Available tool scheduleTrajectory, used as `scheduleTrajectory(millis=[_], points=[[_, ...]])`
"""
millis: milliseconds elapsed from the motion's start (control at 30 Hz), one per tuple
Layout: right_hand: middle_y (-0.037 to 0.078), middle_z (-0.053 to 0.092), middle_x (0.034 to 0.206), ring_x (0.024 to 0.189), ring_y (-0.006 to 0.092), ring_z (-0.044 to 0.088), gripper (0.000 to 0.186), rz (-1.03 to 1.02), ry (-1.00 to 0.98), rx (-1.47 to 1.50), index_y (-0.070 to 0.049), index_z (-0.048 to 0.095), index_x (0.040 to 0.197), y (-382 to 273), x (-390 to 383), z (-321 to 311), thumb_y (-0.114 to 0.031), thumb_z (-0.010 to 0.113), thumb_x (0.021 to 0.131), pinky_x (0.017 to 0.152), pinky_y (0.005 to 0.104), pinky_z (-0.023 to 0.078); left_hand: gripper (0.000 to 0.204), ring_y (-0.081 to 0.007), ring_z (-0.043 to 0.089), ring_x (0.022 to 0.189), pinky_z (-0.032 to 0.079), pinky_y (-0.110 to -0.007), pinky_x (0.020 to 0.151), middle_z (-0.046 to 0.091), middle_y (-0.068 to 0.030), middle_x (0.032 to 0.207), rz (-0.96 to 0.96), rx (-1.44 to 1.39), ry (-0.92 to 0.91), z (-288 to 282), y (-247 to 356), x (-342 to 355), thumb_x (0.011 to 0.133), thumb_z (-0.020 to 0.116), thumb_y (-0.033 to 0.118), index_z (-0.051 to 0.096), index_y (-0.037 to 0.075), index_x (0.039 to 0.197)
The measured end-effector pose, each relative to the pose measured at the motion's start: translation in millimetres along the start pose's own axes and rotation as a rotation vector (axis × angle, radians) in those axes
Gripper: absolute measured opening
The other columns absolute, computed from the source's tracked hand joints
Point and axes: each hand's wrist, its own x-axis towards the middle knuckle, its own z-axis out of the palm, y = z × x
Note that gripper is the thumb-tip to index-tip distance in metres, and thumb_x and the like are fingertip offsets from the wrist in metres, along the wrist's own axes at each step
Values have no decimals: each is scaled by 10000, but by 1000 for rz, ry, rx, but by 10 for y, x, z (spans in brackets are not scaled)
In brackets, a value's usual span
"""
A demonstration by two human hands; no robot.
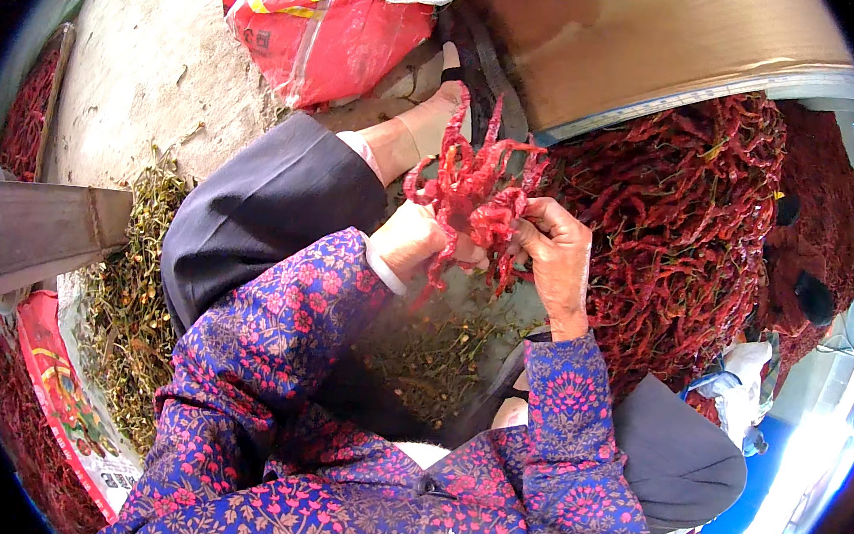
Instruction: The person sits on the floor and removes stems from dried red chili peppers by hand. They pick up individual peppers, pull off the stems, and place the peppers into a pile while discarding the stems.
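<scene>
A bunch of wrinkled dried red chilies is gathered in my left hand, whose fingers are mostly hidden behind the pods. At the bunch's right side, my right hand has thumb and fingertips pinched at one chili's end. Both hands are close together above my lap, between my knees. Just right of them rises a big heap of dried red chilies. Beneath my hands, greenish-brown stems are scattered on the ground.
Another pile of stems lies left of my knee, beside a grey beam. A red woven sack lies ahead, and a brown board borders the heap. More chilies are at the lower left, by a printed sack.
</scene>
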Motion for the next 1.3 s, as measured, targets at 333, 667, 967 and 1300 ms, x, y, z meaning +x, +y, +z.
scheduleTrajectory(millis=[333, 667, 967, 1300], points=[[30, 610, 752, 625, 75, 548, 162, -117, 39, 148, 0, 567, 962, 36, 35, 61, -64, 547, 815, 557, 211, 448, 239, -127, 506, 504, 382, -230, 451, 560, -54, 653, 5, -115, 93, -91, -110, 21, 561, 630, 38, 558, 18, 788], [-24, 516, 645, 483, 16, 394, 122, 220, -141, 269, -34, 573, 872, 80, 28, -30, -135, 506, 859, 417, 151, 274, 360, -131, 534, 602, 430, -225, 487, 561, -32, 788, 111, -264, 112, -190, -100, 76, 627, 597, -30, 506, 52, 966], [2, 577, 652, 562, 62, 488, 160, 76, -307, -85, -12, 634, 796, 39, -30, 82, -169, 639, 764, 516, 230, 392, 360, -129, 549, 615, 449, -236, 509, 575, -31, 787, 138, -221, 107, -176, -52, 16, 618, 651, 14, 519, 42, 952], [42, 539, 548, 495, 95, 489, 127, 59, -181, -180, -36, 636, 757, 122, -64, 107, -161, 616, 752, 484, 253, 385, 410, -153, 588, 766, 491, -271, 656, 601, -57, 915, 33, 50, 74, -220, -67, 48, 652, 670, 26, 533, 15, 1038]])
